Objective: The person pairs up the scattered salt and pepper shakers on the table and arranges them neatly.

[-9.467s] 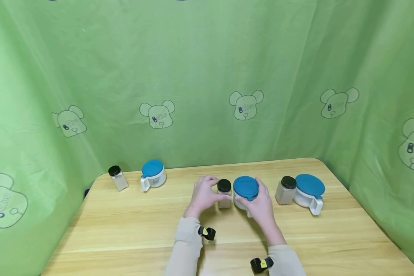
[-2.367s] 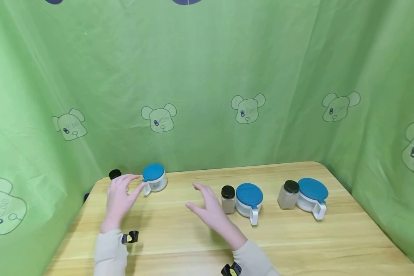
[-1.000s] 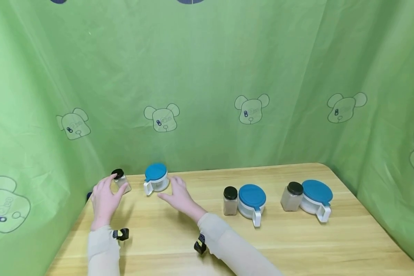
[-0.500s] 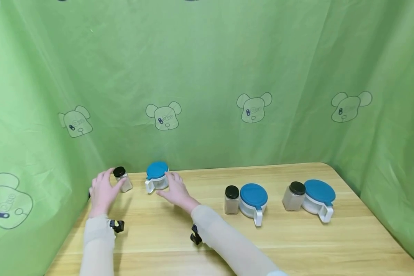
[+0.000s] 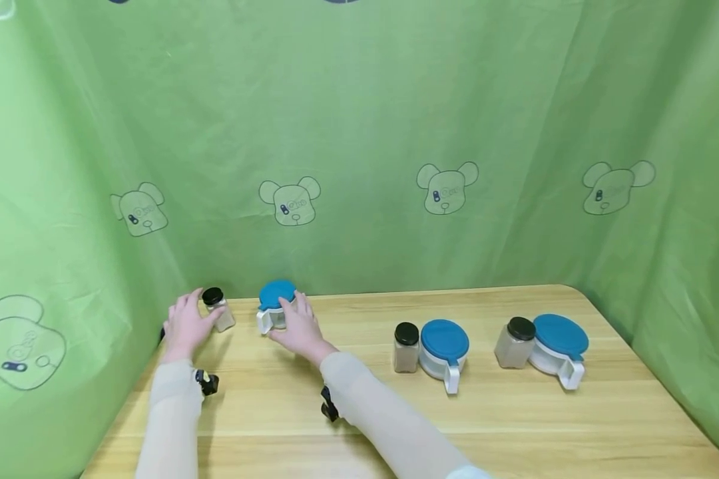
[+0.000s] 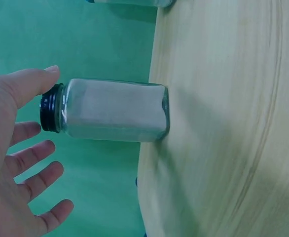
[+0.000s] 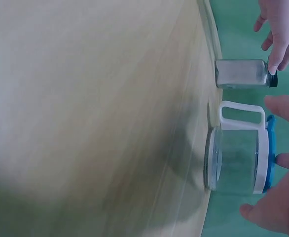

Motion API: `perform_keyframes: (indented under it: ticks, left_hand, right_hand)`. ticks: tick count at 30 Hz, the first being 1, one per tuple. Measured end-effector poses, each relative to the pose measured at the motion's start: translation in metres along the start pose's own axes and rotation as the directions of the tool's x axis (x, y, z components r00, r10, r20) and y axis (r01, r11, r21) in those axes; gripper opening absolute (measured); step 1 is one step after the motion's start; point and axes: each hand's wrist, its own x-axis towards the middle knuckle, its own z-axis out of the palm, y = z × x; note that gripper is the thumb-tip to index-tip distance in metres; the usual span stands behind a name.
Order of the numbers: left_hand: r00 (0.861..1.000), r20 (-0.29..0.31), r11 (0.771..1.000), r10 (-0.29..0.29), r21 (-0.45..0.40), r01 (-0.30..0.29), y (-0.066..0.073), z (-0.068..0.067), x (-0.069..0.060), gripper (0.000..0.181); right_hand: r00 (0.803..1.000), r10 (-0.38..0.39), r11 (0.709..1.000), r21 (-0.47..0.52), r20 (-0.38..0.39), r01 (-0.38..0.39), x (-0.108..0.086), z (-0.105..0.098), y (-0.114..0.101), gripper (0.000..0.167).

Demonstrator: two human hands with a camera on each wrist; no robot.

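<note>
At the far left of the table, a small clear jar with a black lid (image 5: 224, 319) and pale contents stands upright. My left hand (image 5: 186, 326) is beside it, fingers spread, thumb close to the lid; the left wrist view shows the jar (image 6: 115, 111) on the table with no fingers curled round it. To its right stands a clear pot with a blue lid and white handle (image 7: 238, 158). My right hand (image 5: 301, 329) reaches over the pot's right side, thumb and fingers apart around the lid. Whether a fingertip touches the lid I cannot tell.
On the wooden table (image 5: 335, 412), a second black-lidded jar (image 5: 405, 356) and blue-lidded pot (image 5: 445, 340) stand close together right of centre. Another such jar (image 5: 514, 344) and pot (image 5: 560, 336) stand farther right. A green curtain (image 5: 359, 133) hangs behind the table.
Earlier, both hands were at the middle jar and pot. They have since moved left, to the far-left pair. In the last second, the right hand has moved farther over the pot.
</note>
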Motion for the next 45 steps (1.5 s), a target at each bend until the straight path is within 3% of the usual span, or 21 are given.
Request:
perform_keyframes:
  ticks: [10, 13, 25, 34, 41, 45]
  left_hand:
    - [0.998, 0.042, 0.999, -0.039, 0.011, 0.039, -0.011, 0.007, 0.006, 0.086]
    - [0.997, 0.053, 0.999, -0.052, 0.009, 0.052, -0.013, 0.009, 0.007, 0.085]
    - [0.997, 0.069, 0.998, -0.046, -0.032, 0.049, -0.017, 0.012, 0.009, 0.084]
    - [0.995, 0.076, 0.992, -0.061, -0.108, 0.069, -0.015, 0.012, 0.013, 0.084]
    - [0.995, 0.077, 0.986, -0.059, -0.149, 0.070, -0.018, 0.018, 0.020, 0.082]
    - [0.996, 0.063, 0.978, -0.057, -0.199, 0.069, -0.019, 0.018, 0.022, 0.079]
  right_hand:
    - [0.999, -0.017, 0.978, -0.208, 0.040, 0.025, 0.002, 0.003, 0.003, 0.080]
    - [0.999, -0.021, 0.974, -0.225, 0.048, 0.031, 0.000, 0.002, 0.003, 0.080]
    - [0.997, -0.067, 0.983, -0.171, 0.046, 0.074, 0.000, 0.002, 0.007, 0.078]
    - [1.000, -0.010, 0.992, -0.126, -0.005, 0.010, 0.008, 0.005, 0.003, 0.078]
    - [0.998, 0.051, 0.988, -0.141, -0.038, -0.056, 0.013, 0.011, 0.001, 0.094]
    - [0.998, 0.047, 0.993, -0.106, -0.032, -0.050, 0.013, 0.010, 0.001, 0.095]
